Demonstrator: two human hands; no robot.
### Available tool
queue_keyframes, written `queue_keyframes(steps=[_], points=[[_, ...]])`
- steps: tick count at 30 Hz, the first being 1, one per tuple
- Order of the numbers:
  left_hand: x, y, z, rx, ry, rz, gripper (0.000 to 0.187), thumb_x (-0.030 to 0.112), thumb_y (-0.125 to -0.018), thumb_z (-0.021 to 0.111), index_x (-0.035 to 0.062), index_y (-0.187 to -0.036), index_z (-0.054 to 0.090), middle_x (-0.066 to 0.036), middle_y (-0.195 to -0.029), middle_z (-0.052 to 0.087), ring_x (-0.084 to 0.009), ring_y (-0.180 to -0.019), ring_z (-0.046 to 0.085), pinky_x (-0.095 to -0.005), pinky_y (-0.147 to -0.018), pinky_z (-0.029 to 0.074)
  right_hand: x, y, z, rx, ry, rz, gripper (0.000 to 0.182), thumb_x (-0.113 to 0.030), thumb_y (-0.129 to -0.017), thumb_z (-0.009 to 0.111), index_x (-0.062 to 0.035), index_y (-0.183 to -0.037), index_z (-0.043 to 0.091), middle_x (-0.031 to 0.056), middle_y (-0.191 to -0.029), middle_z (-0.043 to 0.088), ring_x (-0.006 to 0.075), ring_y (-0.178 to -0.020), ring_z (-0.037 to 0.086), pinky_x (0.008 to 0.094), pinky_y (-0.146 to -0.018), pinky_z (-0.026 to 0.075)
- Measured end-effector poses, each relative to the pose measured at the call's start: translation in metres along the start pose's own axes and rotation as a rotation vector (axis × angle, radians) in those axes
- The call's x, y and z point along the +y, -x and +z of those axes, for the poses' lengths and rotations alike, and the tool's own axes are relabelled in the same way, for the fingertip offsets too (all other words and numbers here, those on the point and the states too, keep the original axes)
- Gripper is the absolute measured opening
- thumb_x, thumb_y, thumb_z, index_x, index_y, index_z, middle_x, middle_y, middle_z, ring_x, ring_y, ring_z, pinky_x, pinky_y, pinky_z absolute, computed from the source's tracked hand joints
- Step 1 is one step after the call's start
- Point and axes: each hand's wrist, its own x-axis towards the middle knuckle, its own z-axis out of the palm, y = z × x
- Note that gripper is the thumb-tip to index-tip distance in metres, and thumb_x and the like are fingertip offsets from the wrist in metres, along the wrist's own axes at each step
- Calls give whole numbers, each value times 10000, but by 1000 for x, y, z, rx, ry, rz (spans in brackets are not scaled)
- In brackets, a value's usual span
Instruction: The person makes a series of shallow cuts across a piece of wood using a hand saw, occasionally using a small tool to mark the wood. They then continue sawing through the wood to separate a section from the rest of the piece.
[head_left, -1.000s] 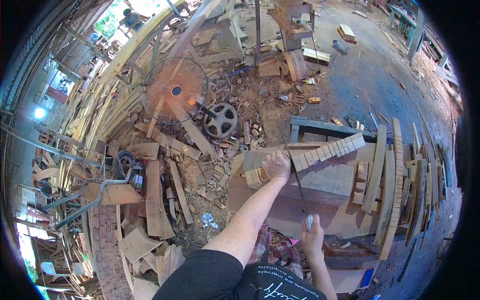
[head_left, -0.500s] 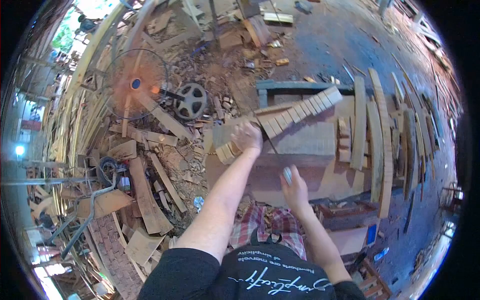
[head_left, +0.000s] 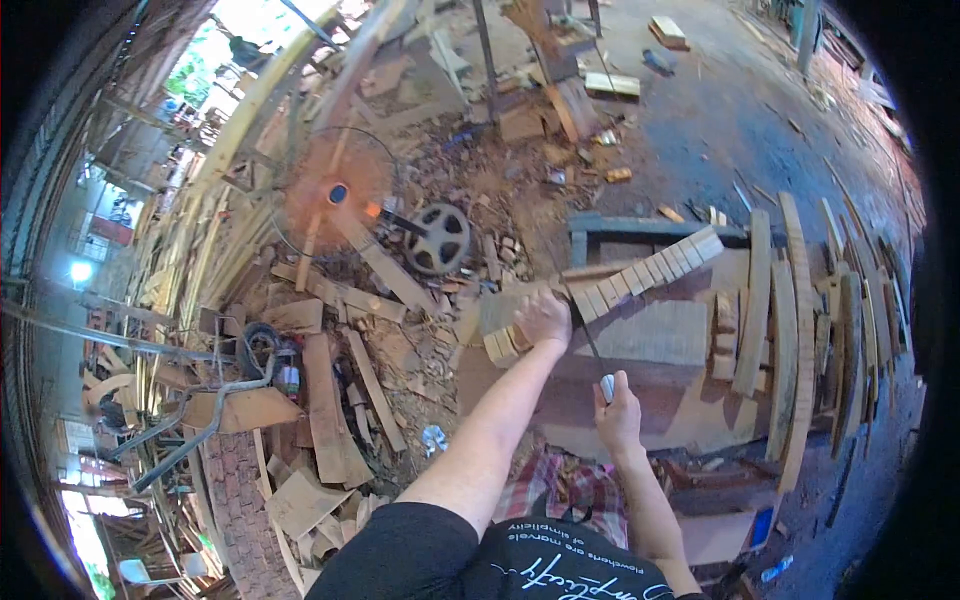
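A long wooden strip [head_left: 650, 275], marked across by evenly spaced lines, lies slantwise over a thick timber block [head_left: 640, 330]. My left hand [head_left: 543, 320] grips the strip near its lower left end, pressing it down on the block. My right hand [head_left: 618, 420] is closed around the pale handle of a handsaw [head_left: 592, 345]. Its thin dark blade, seen nearly edge-on, crosses the strip just right of my left hand. The short end of the strip [head_left: 500, 346] sticks out left of my left hand.
A spinning fan [head_left: 338, 193] and a spoked wheel [head_left: 440, 238] stand to the left among wood scraps. Several long boards [head_left: 790, 330] lie side by side at the right. A metal-framed cart [head_left: 215, 400] is at the lower left, and a blue-grey bench [head_left: 650, 228] lies behind the block.
The view has shifted, so the whole scene sits lower and further right. Both hands keep their hold, and the saw stays across the strip beside my left hand.
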Motion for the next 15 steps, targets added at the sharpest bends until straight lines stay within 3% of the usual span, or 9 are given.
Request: queue_keyframes(steps=[7, 9, 13, 15], points=[[9, -6, -12, 21, 54, 3, 235, 254, -843, 481, 104, -882, 658, -89, -902, 678, -278, -936, 609, -466, -780, 423, -11, 59, -48, -18, 26, 23, 215, -147, -881, 609, -33, -952, 440, 237, -762, 582, 470, -747, 575, 495, -584, 434], [7, -5, -13, 13, 44, 22, 233, 252, -844, 481, 106, -885, 658, -89, -901, 676, -276, -935, 611, -465, -779, 426, -5, 67, -51, -87, 62, 116, 229, -180, -879, 613, -38, -980, 464, 235, -795, 591, 447, -766, 591, 487, -621, 465], [4, -3, -5, 31, 39, 31, 219, 237, -837, 486, 106, -875, 657, -92, -908, 676, -273, -917, 619, -465, -774, 430, -15, -20, -1, -53, 64, 83, 232, -177, -879, 614, -30, -974, 461, 238, -800, 597, 447, -765, 595, 494, -639, 465], [3, -7, -6, 41, 22, 37, 216, 233, -834, 487, 107, -867, 658, -94, -907, 675, -272, -910, 620, -464, -772, 431, -17, -18, -2, -53, 58, 83, 234, -179, -879, 614, -29, -963, 456, 238, -805, 599, 450, -766, 595, 492, -638, 466]])
